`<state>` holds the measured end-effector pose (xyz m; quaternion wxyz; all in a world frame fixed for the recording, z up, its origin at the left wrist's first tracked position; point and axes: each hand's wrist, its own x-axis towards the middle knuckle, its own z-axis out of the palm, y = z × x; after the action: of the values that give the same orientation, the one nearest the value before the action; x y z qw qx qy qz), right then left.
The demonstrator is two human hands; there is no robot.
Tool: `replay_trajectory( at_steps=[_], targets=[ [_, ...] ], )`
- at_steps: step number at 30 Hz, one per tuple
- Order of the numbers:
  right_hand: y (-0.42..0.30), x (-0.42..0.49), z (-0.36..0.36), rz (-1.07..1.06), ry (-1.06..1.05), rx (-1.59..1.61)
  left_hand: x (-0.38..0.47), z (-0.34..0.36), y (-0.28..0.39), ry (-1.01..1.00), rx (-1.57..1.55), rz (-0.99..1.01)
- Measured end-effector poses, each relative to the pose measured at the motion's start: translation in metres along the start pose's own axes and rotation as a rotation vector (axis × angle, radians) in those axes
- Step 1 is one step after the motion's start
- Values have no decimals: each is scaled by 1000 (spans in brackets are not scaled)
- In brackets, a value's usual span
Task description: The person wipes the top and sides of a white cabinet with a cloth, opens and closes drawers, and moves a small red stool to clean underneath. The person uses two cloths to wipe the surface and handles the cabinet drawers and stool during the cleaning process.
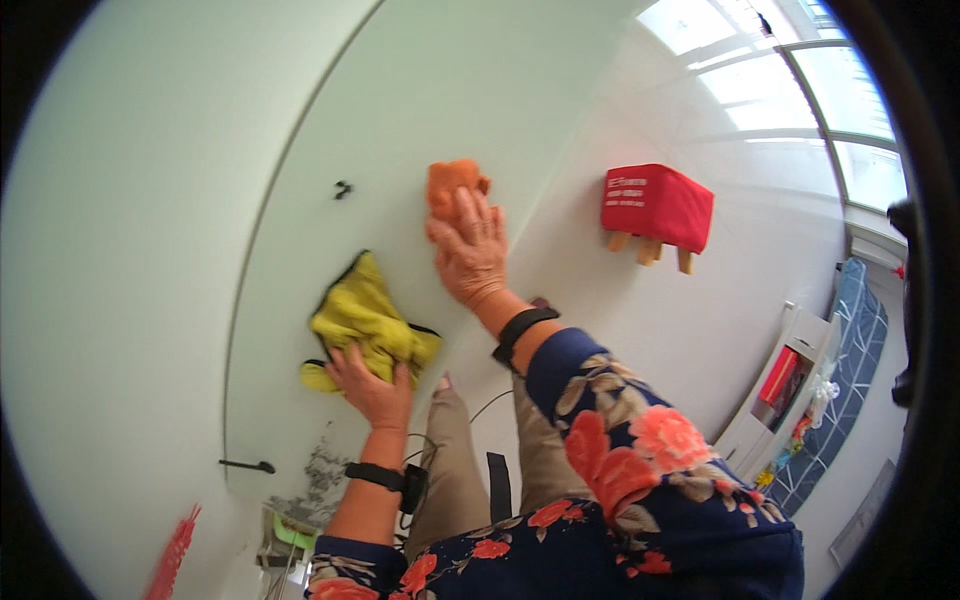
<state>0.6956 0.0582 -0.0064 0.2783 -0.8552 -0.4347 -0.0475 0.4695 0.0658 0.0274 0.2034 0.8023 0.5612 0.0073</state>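
My right hand [476, 251] presses an orange cloth [454, 178] against a pale green, upright-looking panel [450, 82]. Its fingers lie spread over the lower part of the cloth. Lower and to the left, my left hand [371, 386] holds a crumpled yellow-green cloth [364, 311] with dark edging, which also rests on the panel. Some of the left fingers are hidden in its folds. Above the yellow-green cloth, a small black hook-like fitting [343, 189] sticks out from the panel. A black handle-like bar [247, 466] is at the panel's lower left.
A stool with a red cover [656, 206] and wooden legs stands on the pale floor [622, 315] to the right. Beyond it are a white cabinet [780, 390] and a blue patterned cover [832, 405]. A red plastic object [172, 555] is at lower left. Thin cables hang by my legs.
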Motion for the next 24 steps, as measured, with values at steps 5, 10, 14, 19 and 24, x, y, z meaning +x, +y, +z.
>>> replay_trajectory(
  at_steps=[5,10,14,19,24],
  targets=[
    [-2,4,-8,18,-61,34,87,-12,56,-70,67,-164],
    [29,16,-13,-235,-104,109,118,9,65,208,367,68],
    [76,44,-13,-266,-62,91,116,28,46,360,260,161],
    [134,109,-15,-170,16,-25,114,31,42,369,190,185],
    [105,114,-7,-115,56,9,113,24,48,329,170,170]
  ],
)
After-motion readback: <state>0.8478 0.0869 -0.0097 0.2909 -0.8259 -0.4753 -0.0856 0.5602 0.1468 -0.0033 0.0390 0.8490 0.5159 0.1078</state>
